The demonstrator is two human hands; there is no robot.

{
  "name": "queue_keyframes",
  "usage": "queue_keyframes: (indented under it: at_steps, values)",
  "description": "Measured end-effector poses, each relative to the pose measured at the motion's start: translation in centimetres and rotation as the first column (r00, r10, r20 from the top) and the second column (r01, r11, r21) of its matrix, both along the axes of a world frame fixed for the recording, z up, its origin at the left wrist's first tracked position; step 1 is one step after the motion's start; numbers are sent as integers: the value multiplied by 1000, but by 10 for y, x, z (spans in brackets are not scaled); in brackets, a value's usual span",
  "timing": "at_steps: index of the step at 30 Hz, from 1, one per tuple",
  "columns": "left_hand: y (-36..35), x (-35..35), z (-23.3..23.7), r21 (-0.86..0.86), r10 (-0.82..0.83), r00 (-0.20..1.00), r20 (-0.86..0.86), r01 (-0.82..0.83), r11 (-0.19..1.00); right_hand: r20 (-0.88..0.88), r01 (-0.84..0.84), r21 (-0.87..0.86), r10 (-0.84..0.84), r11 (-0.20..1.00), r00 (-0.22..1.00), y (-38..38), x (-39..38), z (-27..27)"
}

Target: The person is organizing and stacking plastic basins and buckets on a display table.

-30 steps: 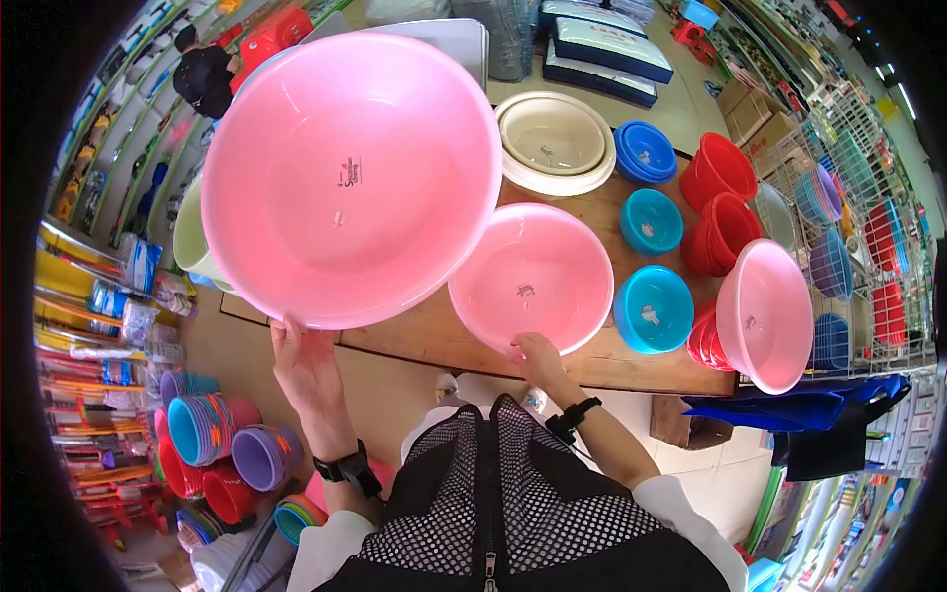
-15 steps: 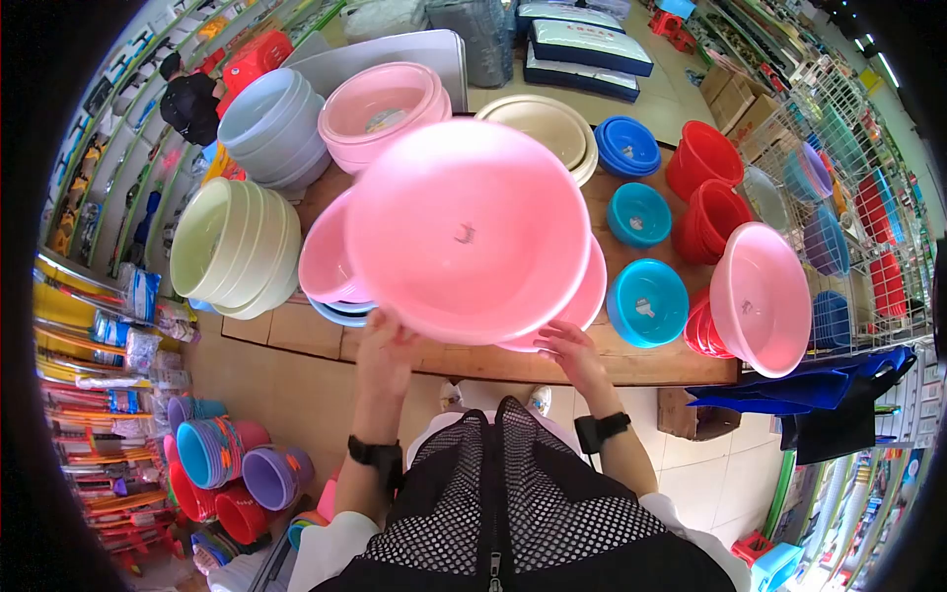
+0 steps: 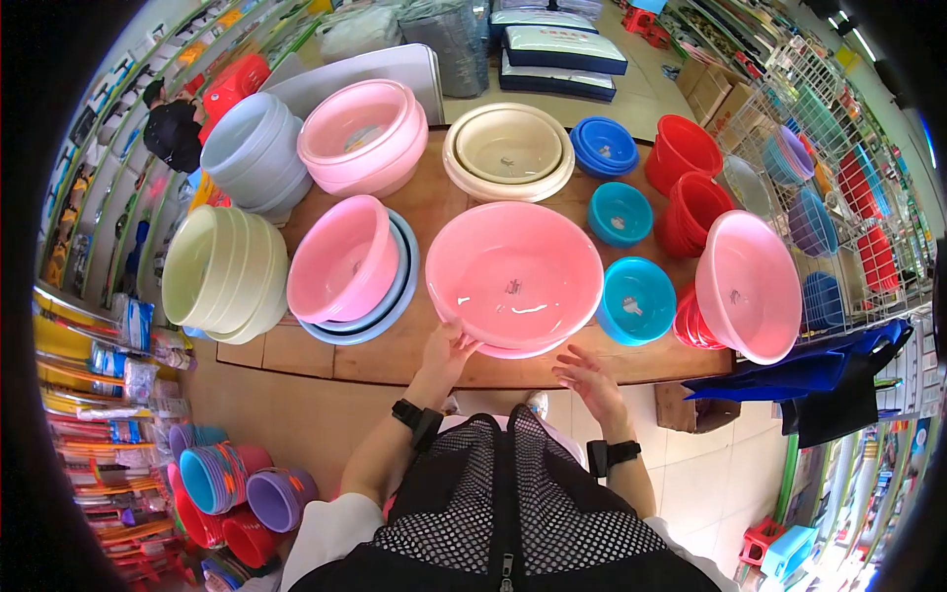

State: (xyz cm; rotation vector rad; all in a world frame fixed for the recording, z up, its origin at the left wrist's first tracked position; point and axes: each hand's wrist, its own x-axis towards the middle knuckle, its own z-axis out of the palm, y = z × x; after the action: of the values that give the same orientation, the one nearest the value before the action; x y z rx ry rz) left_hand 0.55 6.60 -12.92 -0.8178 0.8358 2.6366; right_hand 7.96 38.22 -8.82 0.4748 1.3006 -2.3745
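Observation:
A large pink basin [image 3: 514,286] sits at the middle of the wooden table, with another pink rim showing just beneath it. My left hand [image 3: 449,347] has its fingers closed on the basin's near-left rim. Just off the near-right side of that rim, my right hand [image 3: 590,381] is open, fingers spread and holding nothing. To the left, a smaller pink basin [image 3: 340,259] leans inside blue basins [image 3: 406,286]. Two teal bowls, the nearer teal bowl [image 3: 638,301] and the farther teal bowl [image 3: 620,214], stand to the right.
Cream basins [image 3: 508,148], pink basins [image 3: 363,138], grey-blue basins [image 3: 254,153] and pale green basins [image 3: 222,271] surround the table's far and left sides. Red buckets [image 3: 695,212] and a tilted pink basin [image 3: 750,286] stand right, beside a wire rack [image 3: 848,207]. A person [image 3: 173,128] is at far left.
The large pink basin has come down from a raised position and moved right, onto the table. My right hand has come away from its rim; my left hand has followed the rim rightward.

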Motion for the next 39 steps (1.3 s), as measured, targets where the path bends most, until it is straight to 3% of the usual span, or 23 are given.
queue_keyframes:
  at_steps: [2,4,6,8,11,14,17,22,23,25,28,29,34,36,39]
  values:
    - [2,1,-4,-35,-34,999,-27,33,999,33,-7,26,6,1000,999,3,4,-9]
    - [-12,6,-53,-242,-248,952,-179,202,949,57,-21,47,18,999,998,4,7,-12]
    - [-15,8,-61,-286,-333,935,-123,288,914,53,-28,48,25,998,998,8,8,-19]
    - [-15,17,-30,-154,-287,951,114,303,941,56,-37,73,33,997,998,11,9,-22]
    - [-18,31,-15,-288,-198,947,253,270,919,73,-56,125,47,991,996,10,9,-25]
    - [-16,32,5,-467,-246,961,125,275,841,83,-79,136,68,988,994,8,3,-28]
    - [-16,24,1,-379,-366,930,15,344,859,93,-114,139,101,984,990,0,-3,-26]
    - [-24,19,-12,-319,-512,853,102,516,795,90,-115,137,104,984,991,-4,-6,-20]
    - [-29,18,-18,-312,-552,828,96,552,774,78,-69,132,59,989,995,-1,-6,-18]
    - [-41,23,-18,-282,-471,882,21,457,843,50,31,129,-38,991,998,9,-9,-14]
    - [-64,33,-26,-245,-315,946,75,323,914,-37,379,29,-378,925,925,44,-12,-9]
    - [-72,40,-32,-238,-258,962,89,272,932,-75,468,-17,-468,883,880,71,-11,-28]
    - [-95,74,-31,-144,-129,979,158,152,978,-277,795,-44,-772,604,572,174,-5,26]
    - [-97,74,-30,-127,-107,980,169,129,983,-171,888,-78,-883,453,436,213,-7,44]
    - [-97,76,-28,-128,-103,980,169,125,984,-137,919,-9,-911,394,389,240,-11,66]
